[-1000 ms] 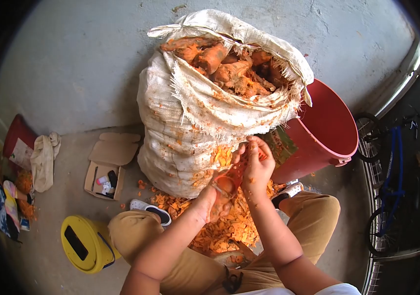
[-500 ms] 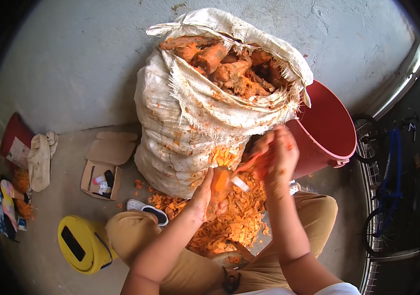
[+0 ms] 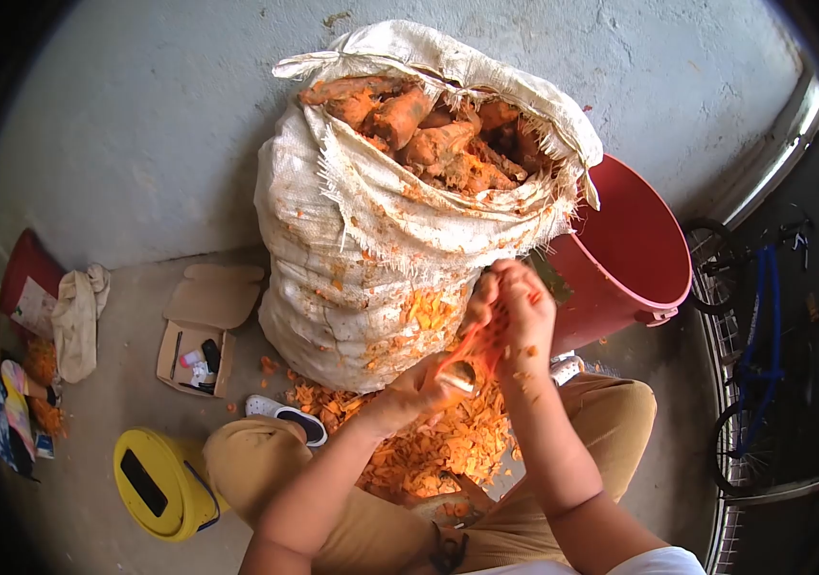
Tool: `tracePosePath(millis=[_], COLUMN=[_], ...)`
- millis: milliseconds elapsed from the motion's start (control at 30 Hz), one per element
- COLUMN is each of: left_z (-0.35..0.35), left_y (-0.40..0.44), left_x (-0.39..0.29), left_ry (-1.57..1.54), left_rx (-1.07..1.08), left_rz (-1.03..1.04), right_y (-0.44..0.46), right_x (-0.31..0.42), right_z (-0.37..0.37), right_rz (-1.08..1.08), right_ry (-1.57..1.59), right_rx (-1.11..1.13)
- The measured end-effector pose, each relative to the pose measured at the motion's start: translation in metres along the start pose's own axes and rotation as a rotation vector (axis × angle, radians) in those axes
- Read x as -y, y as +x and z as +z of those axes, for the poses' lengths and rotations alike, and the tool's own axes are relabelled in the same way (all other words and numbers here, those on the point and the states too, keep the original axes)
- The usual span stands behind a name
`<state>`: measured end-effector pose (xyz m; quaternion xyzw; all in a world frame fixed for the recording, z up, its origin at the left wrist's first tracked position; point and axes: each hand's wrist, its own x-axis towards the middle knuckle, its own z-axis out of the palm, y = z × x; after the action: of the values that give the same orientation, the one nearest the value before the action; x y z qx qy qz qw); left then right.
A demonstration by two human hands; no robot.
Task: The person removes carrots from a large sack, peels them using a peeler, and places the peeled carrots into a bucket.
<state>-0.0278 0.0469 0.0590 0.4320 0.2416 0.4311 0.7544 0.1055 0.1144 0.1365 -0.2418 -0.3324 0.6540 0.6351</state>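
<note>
My left hand (image 3: 398,398) is closed around a carrot (image 3: 448,389), mostly hidden by the fingers and the tool in front of it. In my right hand (image 3: 527,311) is a red-orange peeler (image 3: 477,345), its shiny metal blade against or just over the carrot. Both hands are close together in front of a bulging white woven sack (image 3: 352,259). Unpeeled, dirty carrots (image 3: 438,144) fill its open, frayed top. Below the hands, a heap of orange peelings (image 3: 457,446) covers the floor between my legs.
A large red bucket (image 3: 611,278) stands behind my right hand. At left are a yellow lidded bucket (image 3: 165,484), an open cardboard box (image 3: 172,374) with small items, and a pale cloth (image 3: 76,326). A blue bicycle (image 3: 764,355) is at far right.
My right hand has moved down and slightly left, bringing the peeler's blade over the carrot. My left hand has turned, so less of the carrot shows.
</note>
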Motion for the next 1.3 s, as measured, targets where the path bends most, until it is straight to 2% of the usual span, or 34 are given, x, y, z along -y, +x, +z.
tracePosePath(millis=[67,100,300,500,533,600,633,667,733,767,800,867,1000,1067,1200,1300], left_z=[0.01,0.015,0.011,0.008,0.006,-0.003,-0.005,-0.003,0.002,-0.002,-0.002,-0.005,-0.008,-0.006,-0.016,-0.001], left_y=[0.004,0.001,0.001,0.009,0.01,0.011,0.01,0.006,-0.003,-0.001,0.001,0.005,0.006,0.009,0.013,0.001], left_x=[-0.006,-0.009,-0.01,-0.004,0.0,0.005,0.006,0.004,-0.007,-0.004,-0.002,-0.005,-0.002,0.002,0.031,0.008], left_ry=[0.417,0.334,0.671,0.49,0.434,0.723,0.868,0.891,0.951,0.954,0.933,0.913,1.086,0.991,0.849,0.977], left_rx=[-0.044,-0.093,-0.131,-0.25,-0.256,-0.326,-0.36,-0.354,-0.332,-0.372,-0.38,-0.384,-0.449,-0.427,-0.373,-0.31], left_rz=[0.243,0.113,0.062,0.127,0.122,0.179,0.207,0.24,0.314,0.266,0.263,0.253,0.257,0.263,0.298,0.459], right_y=[0.001,0.001,0.002,0.025,0.027,0.032,0.04,0.045,0.048,0.045,0.042,0.037,0.018,0.009,0.004,0.023], right_x=[-0.008,-0.01,-0.017,-0.04,-0.044,-0.053,-0.059,-0.055,-0.056,-0.054,-0.055,-0.043,-0.022,-0.025,-0.038,-0.05], right_z=[-0.002,-0.003,-0.011,-0.038,-0.041,-0.051,-0.074,-0.091,-0.115,-0.114,-0.104,-0.082,-0.019,-0.003,-0.009,-0.053], right_rz=[0.03,0.055,0.214,0.264,0.233,0.17,0.075,0.007,-0.099,-0.081,-0.101,-0.024,0.012,0.039,0.08,0.034], right_ry=[0.024,0.025,0.016,0.071,0.074,0.078,0.021,0.216,0.386,0.166,0.096,0.2,0.147,0.004,-0.026,-0.086], right_rx=[0.026,0.026,-0.039,-0.121,-0.164,-0.249,-0.368,-0.487,-0.557,-0.563,-0.484,-0.283,-0.144,-0.095,-0.149,-0.248])
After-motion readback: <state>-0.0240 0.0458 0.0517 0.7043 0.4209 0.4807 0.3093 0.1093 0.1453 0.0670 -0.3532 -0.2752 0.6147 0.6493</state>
